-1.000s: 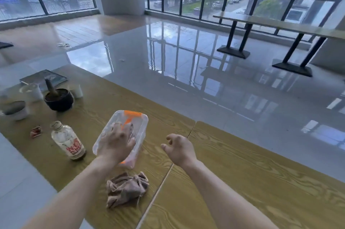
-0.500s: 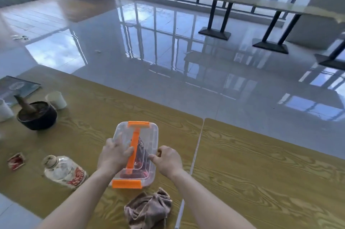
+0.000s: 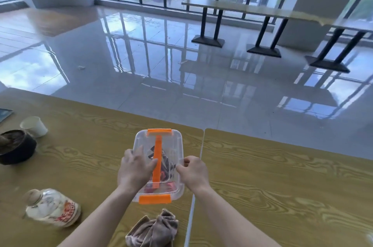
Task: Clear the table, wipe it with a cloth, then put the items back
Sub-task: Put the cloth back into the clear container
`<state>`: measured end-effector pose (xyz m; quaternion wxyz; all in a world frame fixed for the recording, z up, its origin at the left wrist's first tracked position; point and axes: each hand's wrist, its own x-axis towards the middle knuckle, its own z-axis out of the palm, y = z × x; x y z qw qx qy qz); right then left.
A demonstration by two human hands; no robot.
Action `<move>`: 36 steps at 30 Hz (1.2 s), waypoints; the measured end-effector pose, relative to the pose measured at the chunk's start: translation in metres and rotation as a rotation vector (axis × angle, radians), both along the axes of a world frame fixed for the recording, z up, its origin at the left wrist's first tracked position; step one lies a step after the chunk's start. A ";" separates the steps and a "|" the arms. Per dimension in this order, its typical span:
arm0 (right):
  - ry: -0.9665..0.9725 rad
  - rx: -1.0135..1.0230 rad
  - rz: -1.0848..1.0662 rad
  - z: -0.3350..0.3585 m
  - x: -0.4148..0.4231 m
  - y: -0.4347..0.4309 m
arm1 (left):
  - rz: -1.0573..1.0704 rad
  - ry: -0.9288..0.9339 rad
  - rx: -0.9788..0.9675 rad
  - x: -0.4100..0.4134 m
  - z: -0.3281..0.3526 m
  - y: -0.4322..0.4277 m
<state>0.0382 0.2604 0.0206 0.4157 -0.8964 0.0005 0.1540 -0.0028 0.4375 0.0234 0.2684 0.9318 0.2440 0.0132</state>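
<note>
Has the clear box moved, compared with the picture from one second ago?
Yes. The clear box was tilted and farther left; now it lies level, nearer the seam between the tables.

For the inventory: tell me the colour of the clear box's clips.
Orange clips on the box; head view shows them.

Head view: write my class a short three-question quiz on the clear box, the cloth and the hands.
1. True or false: the cloth lies inside the clear box.
2. Who holds the box? A: left hand only. B: right hand only. C: both.
3. Fill in: the box's clips are ___.
Key: 1 false, it lies on the table near the box; 2 C; 3 orange.
</note>
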 end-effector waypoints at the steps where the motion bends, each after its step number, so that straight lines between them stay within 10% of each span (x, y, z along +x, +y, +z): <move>1: -0.013 0.005 -0.019 0.003 -0.001 -0.009 | -0.027 -0.006 0.010 0.003 0.001 -0.008; 36: -0.028 -0.123 -0.623 0.007 -0.109 -0.461 | -0.622 0.005 -0.055 -0.004 -0.001 -0.468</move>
